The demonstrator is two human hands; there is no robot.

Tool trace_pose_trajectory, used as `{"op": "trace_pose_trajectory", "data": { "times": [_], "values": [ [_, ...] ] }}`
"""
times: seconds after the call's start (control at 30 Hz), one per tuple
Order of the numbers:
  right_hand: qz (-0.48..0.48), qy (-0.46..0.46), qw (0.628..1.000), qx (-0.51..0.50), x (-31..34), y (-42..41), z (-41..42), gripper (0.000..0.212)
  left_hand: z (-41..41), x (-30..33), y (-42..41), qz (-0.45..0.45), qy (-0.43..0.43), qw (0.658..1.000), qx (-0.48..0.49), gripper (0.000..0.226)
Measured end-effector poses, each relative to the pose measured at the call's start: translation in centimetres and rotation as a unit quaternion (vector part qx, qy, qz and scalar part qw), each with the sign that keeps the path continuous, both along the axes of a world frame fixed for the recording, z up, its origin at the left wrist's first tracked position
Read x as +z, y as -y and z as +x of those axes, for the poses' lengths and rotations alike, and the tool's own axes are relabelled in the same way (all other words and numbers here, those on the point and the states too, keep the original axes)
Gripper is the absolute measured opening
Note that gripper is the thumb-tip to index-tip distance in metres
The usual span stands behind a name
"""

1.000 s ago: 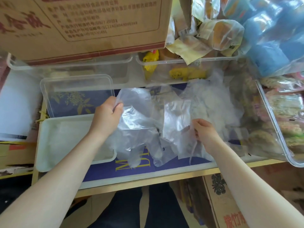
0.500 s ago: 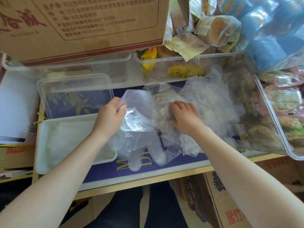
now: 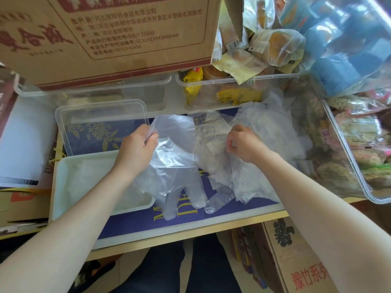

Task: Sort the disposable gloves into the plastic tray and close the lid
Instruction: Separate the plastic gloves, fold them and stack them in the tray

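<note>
Gloves (image 3: 177, 166) mid-frame: left hand (image 3: 135, 149) pinches one cuff, right hand (image 3: 243, 144) pinches another; lift singly toward tray (image 3: 63, 187).

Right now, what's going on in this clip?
A person is sorting clear disposable gloves on a blue mat. The left hand pinches the cuff of one glove, whose fingers hang toward the table edge. The right hand pinches another glove from the loose pile. The white plastic tray sits at the left, open, with its clear lid lying behind it.
</note>
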State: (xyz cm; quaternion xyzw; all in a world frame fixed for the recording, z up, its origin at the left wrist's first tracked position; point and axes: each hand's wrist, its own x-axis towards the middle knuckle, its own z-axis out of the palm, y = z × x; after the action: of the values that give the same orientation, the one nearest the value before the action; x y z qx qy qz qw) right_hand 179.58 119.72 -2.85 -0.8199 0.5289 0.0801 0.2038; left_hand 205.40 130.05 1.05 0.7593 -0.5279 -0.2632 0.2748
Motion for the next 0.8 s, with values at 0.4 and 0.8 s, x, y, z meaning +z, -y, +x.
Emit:
{"op": "trace_pose_trajectory", "data": {
  "times": [0.4,0.8],
  "values": [
    [-0.055,-0.062,0.996,0.018,-0.7,-0.7,-0.9,0.019,-0.3,0.3,-0.5,-0.005,-0.004,1.000,-0.009,0.016],
    [-0.054,0.259,0.959,-0.098,13.6,-1.5,-1.4,0.025,1.1,4.0,1.2,-0.023,-0.014,1.000,0.012,0.037]
  ]
}}
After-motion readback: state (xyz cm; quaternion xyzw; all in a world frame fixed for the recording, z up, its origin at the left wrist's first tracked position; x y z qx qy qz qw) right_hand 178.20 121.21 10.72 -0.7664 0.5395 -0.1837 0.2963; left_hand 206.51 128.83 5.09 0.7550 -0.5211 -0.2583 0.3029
